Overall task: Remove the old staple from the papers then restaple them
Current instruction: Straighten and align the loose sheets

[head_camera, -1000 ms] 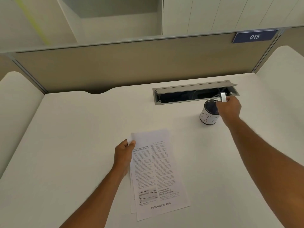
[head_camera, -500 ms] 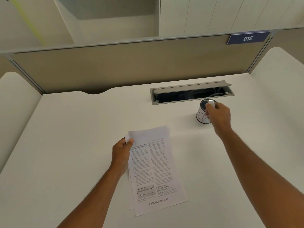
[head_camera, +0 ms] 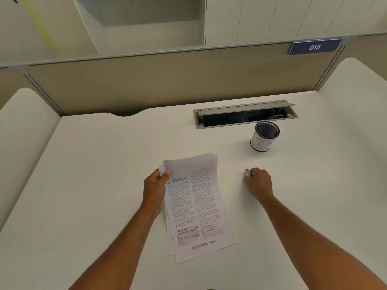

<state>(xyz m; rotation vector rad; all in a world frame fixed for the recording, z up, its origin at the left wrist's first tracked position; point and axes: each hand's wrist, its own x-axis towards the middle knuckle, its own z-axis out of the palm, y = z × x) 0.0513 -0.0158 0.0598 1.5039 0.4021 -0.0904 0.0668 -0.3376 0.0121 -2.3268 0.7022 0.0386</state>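
Note:
A stack of printed papers [head_camera: 199, 208] lies on the white desk [head_camera: 104, 185], slightly fanned. My left hand [head_camera: 156, 187] pinches the stack's top left corner, thumb on top. My right hand [head_camera: 258, 182] is to the right of the papers, fingers curled round a small silver metal tool [head_camera: 247, 172], most of it hidden in the fist. Which tool it is I cannot tell. No staple can be made out at this size.
A dark mesh pen cup [head_camera: 265, 136] with a white label stands behind my right hand. An open cable tray [head_camera: 245, 116] is set into the desk behind it. A beige partition [head_camera: 167, 80] closes off the back.
My right hand came away from the pen cup and moved toward me with the small silver tool, now beside the papers. My left hand keeps its pinch on the corner.

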